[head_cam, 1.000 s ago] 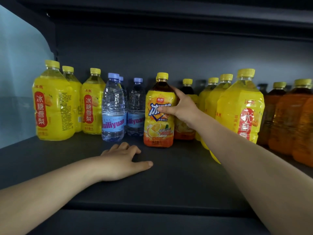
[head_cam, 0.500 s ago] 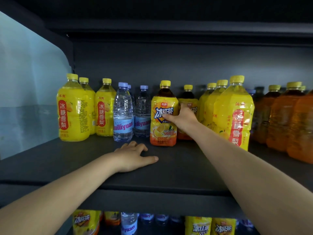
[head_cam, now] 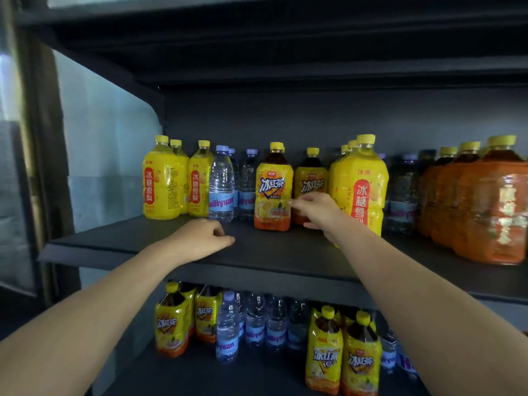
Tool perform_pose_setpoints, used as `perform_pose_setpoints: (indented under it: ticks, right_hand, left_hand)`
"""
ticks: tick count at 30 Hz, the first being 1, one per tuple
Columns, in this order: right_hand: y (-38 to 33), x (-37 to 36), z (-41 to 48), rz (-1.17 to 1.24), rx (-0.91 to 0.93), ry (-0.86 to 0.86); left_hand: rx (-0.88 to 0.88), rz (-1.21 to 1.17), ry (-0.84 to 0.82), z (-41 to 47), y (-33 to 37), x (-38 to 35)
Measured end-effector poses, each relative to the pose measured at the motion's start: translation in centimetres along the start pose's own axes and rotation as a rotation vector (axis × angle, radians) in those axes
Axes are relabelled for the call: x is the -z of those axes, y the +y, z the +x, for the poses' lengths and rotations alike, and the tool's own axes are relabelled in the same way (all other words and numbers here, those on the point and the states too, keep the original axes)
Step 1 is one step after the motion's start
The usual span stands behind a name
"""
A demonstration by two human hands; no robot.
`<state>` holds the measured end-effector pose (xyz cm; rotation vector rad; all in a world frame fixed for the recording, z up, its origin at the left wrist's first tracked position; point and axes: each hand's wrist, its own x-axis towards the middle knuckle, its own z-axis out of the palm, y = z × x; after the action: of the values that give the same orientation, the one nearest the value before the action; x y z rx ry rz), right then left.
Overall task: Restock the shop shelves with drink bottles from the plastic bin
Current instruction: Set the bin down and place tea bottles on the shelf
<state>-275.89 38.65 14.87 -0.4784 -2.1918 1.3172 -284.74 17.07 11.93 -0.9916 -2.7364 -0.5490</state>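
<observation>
An iced-tea bottle (head_cam: 273, 192) with a yellow label and yellow cap stands upright on the dark upper shelf (head_cam: 285, 252), in front of a second one (head_cam: 311, 178). My right hand (head_cam: 314, 211) is just right of it, with loosely bent fingertips at the label's right edge and no grip round the bottle. My left hand (head_cam: 200, 238) rests on the shelf in front of the water bottles (head_cam: 221, 187), its fingers loosely curled and holding nothing. The plastic bin is out of view.
Yellow pear-drink bottles stand at the shelf's left (head_cam: 161, 178) and right of my hand (head_cam: 360, 184). Orange-brown bottles (head_cam: 494, 201) fill the far right. A lower shelf (head_cam: 200, 372) holds more iced tea and water. A glass side panel (head_cam: 108, 155) closes the left.
The view has pulled back and down, bringing the lower shelf into sight. My right hand has loosened from the iced-tea bottle and slid lower. My left hand's fingers have curled in.
</observation>
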Motion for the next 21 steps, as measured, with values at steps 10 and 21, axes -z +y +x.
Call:
perform_pose_setpoints:
  ticks: [10,21]
  right_hand:
    - [0.0,3.4,-8.8,0.330,0.142,-0.301]
    - [-0.1,-0.9,-25.0,0.481,0.124,-0.789]
  left_hand:
    - [0.210,0.197,0.286,-15.9,7.0,2.0]
    - [0.689,0.367,0.148,-40.5,13.2,0.9]
